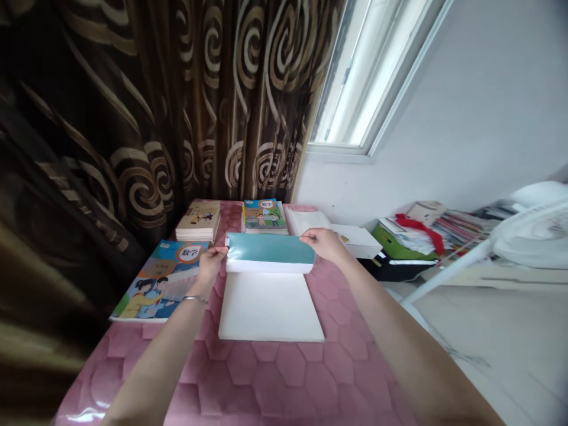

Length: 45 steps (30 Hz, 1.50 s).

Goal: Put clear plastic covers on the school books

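A white paper pad (270, 305) lies flat in the middle of a pink quilted table (275, 378). Its teal cover (270, 248) is folded back over the far edge. My left hand (210, 263) pinches the cover's left end; a thin bracelet sits on that wrist. My right hand (323, 242) grips the cover's right end. Both hands are closed on the cover.
A colourful textbook (162, 281) lies left of the pad. At the table's far edge sit a stack of books (198, 220), another textbook (265, 216) and white papers (331, 228). A dark patterned curtain (133, 118) hangs behind. Cluttered books (421, 234) and a white fan (528, 234) stand to the right.
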Available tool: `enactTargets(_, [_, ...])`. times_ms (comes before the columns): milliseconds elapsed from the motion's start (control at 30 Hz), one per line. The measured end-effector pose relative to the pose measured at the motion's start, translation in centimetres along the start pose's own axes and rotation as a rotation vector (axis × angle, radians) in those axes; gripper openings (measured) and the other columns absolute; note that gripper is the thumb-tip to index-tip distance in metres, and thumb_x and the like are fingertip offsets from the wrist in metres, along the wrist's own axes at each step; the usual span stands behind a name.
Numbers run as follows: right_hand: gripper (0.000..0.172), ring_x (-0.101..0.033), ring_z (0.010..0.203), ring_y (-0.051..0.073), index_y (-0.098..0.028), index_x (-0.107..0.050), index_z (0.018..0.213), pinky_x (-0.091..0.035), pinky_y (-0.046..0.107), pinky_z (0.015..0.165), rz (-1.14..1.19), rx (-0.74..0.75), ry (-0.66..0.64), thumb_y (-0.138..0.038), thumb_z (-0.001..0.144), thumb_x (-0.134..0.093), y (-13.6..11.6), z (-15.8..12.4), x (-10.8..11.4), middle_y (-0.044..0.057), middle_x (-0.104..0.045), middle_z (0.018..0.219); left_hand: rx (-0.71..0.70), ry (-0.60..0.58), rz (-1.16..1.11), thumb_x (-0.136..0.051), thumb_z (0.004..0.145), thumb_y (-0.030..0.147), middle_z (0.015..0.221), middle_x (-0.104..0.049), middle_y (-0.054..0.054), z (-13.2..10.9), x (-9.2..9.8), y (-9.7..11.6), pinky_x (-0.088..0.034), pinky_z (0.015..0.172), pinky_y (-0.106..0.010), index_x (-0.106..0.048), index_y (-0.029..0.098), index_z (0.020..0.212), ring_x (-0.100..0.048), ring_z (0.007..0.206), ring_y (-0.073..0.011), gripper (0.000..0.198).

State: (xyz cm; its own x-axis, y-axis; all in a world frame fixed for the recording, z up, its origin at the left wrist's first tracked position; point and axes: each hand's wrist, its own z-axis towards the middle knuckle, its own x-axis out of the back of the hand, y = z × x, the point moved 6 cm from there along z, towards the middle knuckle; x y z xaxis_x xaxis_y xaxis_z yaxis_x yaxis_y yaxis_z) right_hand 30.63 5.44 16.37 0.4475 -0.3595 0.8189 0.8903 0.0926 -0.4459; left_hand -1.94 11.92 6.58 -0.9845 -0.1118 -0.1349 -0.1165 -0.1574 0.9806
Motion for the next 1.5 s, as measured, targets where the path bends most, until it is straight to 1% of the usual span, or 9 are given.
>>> enactTargets(167, [0.016, -0.062, 0.063, 0.017, -0.025, -0.071, 0.066, -0.043, 0.029, 0.068, 0.219, 0.001, 0.080, -0.032, 0.077, -0.061, 0.4, -2.3, 1.7, -0.001, -0.071, 0.067, -0.042, -0.080, 0.013, -0.080, 0.048, 0.047, 0.060, -0.063, 0.001, -0.5, 0.2, 1.5, -0.045, 0.069, -0.026, -0.065, 0.018, 0.059, -0.056, 0.062, -0.0132, 0.035])
enactTargets(333, [0.021, -0.063, 0.072, 0.020, -0.028, -0.074, 0.073, -0.045, 0.033, 0.074, 0.197, 0.241, 0.056, -0.035, 0.083, -0.057, -1.6, -7.5, 2.8, 0.002, -0.074, 0.076, -0.075, -0.254, 0.157, -0.080, 0.051, 0.037, 0.062, -0.063, 0.001, -4.0, 2.0, 1.9, -0.047, 0.064, -0.026, -0.064, 0.021, 0.062, -0.056, 0.061, -0.0146, 0.025])
enactTargets(500, [0.023, -0.064, 0.075, 0.019, -0.032, -0.075, 0.084, -0.043, 0.035, 0.074, 0.024, 0.434, -0.016, -0.032, 0.090, -0.052, -1.1, -15.3, 0.3, 0.001, -0.075, 0.079, -0.270, -0.498, 0.500, -0.066, 0.069, 0.025, 0.073, -0.066, -0.002, -8.6, 3.2, 0.9, -0.050, 0.073, -0.030, -0.066, 0.023, 0.064, -0.062, 0.073, -0.0178, 0.005])
enactTargets(700, [0.031, -0.066, 0.085, 0.019, -0.031, -0.073, 0.096, -0.044, 0.037, 0.078, -0.164, 0.548, -0.038, -0.018, 0.094, -0.045, -0.6, -21.5, -3.3, 0.001, -0.075, 0.096, -0.534, -0.670, 0.913, -0.048, 0.077, 0.005, 0.091, -0.070, -0.004, -11.7, 3.3, 1.0, -0.047, 0.087, -0.035, -0.073, 0.026, 0.078, -0.063, 0.091, -0.0179, 0.033])
enactTargets(900, [0.030, -0.067, 0.090, 0.020, -0.030, -0.072, 0.099, -0.049, 0.037, 0.079, -0.228, 0.516, -0.009, -0.017, 0.092, -0.046, -0.6, -23.0, -4.1, 0.001, -0.073, 0.106, -0.641, -0.738, 1.205, -0.043, 0.083, 0.006, 0.119, -0.066, -0.005, -15.6, 0.3, 1.5, -0.034, 0.107, -0.045, -0.072, 0.027, 0.104, -0.053, 0.120, -0.0232, 0.041])
enactTargets(1033, [0.032, -0.068, 0.094, 0.020, -0.024, -0.072, 0.103, -0.052, 0.036, 0.084, -0.302, 0.504, 0.041, -0.014, 0.092, -0.044, -1.0, -23.9, -4.8, 0.003, -0.071, 0.109, -0.703, -0.933, 1.195, -0.051, 0.088, 0.030, 0.152, -0.034, -0.004, -20.7, -3.2, -0.5, -0.026, 0.114, -0.046, -0.036, 0.030, 0.143, -0.030, 0.140, -0.0235, 0.057])
enactTargets(1167, [0.035, -0.065, 0.105, 0.017, -0.020, -0.070, 0.110, -0.051, 0.030, 0.091, -0.353, 0.474, 0.077, -0.011, 0.092, -0.040, -0.5, -25.0, -5.6, 0.005, -0.068, 0.117, -0.693, -0.902, 1.270, -0.055, 0.085, 0.035, 0.157, -0.017, -0.008, -22.8, -3.6, -2.4, -0.024, 0.115, -0.048, -0.009, 0.026, 0.151, -0.019, 0.143, -0.0255, 0.081])
enactTargets(1300, [0.036, -0.064, 0.106, 0.015, -0.018, -0.069, 0.111, -0.048, 0.028, 0.095, -0.389, 0.456, 0.109, -0.008, 0.089, -0.043, 0.4, -25.6, -6.2, 0.004, -0.068, 0.118, -0.710, -0.742, 1.388, -0.050, 0.087, 0.024, 0.157, -0.014, -0.009, -22.5, -0.8, -3.5, -0.031, 0.112, -0.044, -0.003, 0.025, 0.151, -0.019, 0.143, -0.0241, 0.080])
enactTargets(1500, [0.021, -0.066, 0.098, 0.023, -0.012, -0.074, 0.093, -0.046, 0.035, 0.095, -0.510, 0.377, 0.058, -0.023, 0.086, -0.058, -1.4, -23.9, -7.5, 0.013, -0.072, 0.104, -0.767, -0.645, 1.572, -0.041, 0.087, 0.009, 0.149, -0.037, -0.013, -21.1, 1.3, -3.5, -0.045, 0.103, -0.043, -0.037, 0.020, 0.143, -0.041, 0.133, -0.0263, 0.057])
